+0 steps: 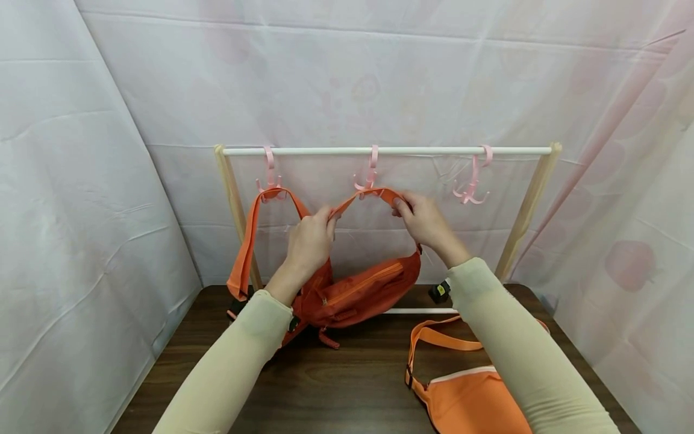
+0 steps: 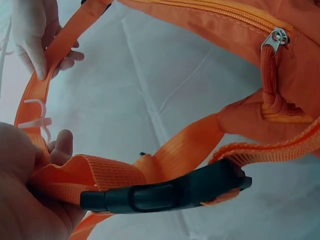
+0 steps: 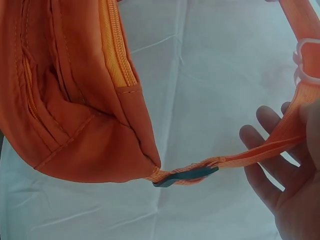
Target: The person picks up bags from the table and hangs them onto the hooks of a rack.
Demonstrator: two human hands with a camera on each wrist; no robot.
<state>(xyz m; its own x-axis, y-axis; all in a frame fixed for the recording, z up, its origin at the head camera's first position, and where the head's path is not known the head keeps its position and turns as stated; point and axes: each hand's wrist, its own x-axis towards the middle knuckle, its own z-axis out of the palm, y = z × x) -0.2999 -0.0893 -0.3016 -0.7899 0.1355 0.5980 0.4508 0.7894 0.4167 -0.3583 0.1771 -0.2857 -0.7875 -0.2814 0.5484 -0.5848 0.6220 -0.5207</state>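
A red-orange waist bag (image 1: pixel 358 292) hangs tilted below the rack, its orange strap (image 1: pixel 250 241) looped over the left pink hook (image 1: pixel 270 172) and the middle pink hook (image 1: pixel 372 172). Between these two hooks my left hand (image 1: pixel 310 241) grips the strap; a black buckle (image 2: pixel 160 195) dangles beside it in the left wrist view. My right hand (image 1: pixel 425 223) pinches the strap just right of the middle hook, thumb against the webbing. From there, in the right wrist view, the strap runs through a dark slider (image 3: pixel 185 176) to the bag's end.
The white rail (image 1: pixel 423 150) sits on wooden posts (image 1: pixel 528 211). A third pink hook (image 1: pixel 473 181) hangs at its right. On the dark wooden table (image 1: pixel 336 392), a lighter orange bag (image 1: pixel 477 401) lies under my right forearm, and a small black object (image 1: pixel 440 292) appears near the sleeve.
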